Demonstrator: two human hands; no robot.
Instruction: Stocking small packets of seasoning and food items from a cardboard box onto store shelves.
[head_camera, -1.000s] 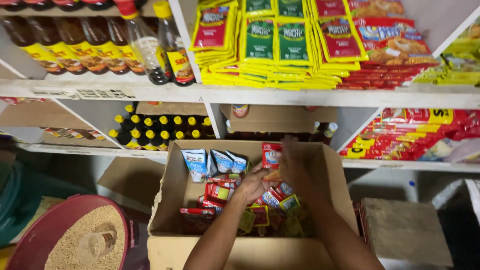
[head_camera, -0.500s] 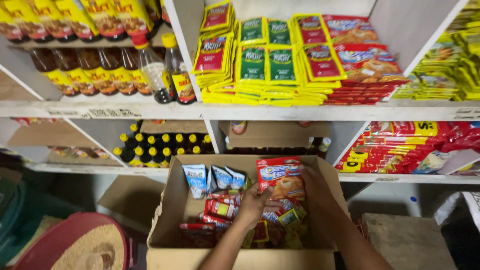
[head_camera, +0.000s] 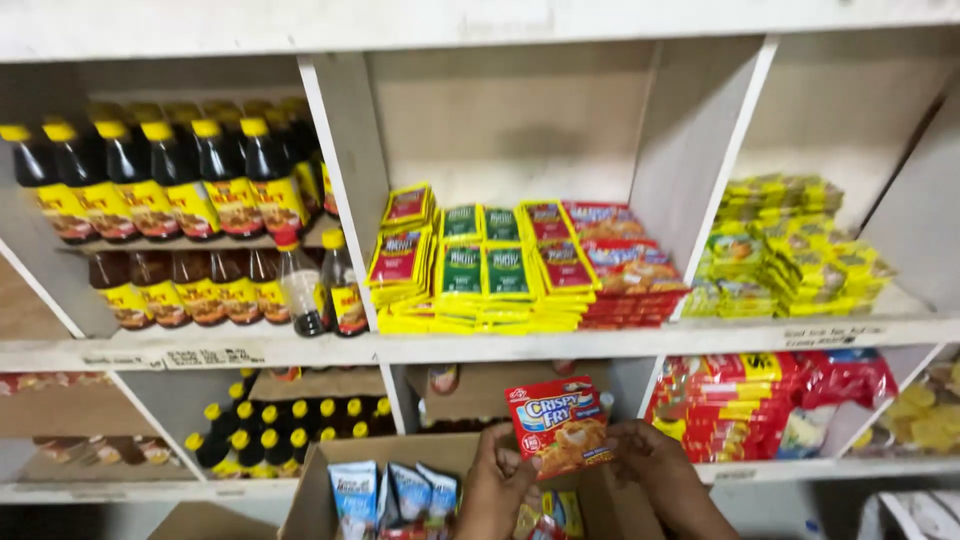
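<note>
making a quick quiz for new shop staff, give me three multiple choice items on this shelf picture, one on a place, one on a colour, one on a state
1. Where is the red breading-mix packet?
A. lying on the top shelf
B. held up above the open cardboard box
C. among the bottles

2. What colour are the caps of the dark sauce bottles in the upper left compartment?
A. yellow
B. blue
C. white

3. How is the packet held?
A. pinched by one hand only
B. resting in the box, untouched
C. held by both hands, the left hand and right hand at its lower edges

Answers:
1 B, the packet is raised in front of the lower shelf, above the box.
2 A, every cap in those rows is yellow.
3 C, fingers of each hand touch a lower side of the packet.
</note>
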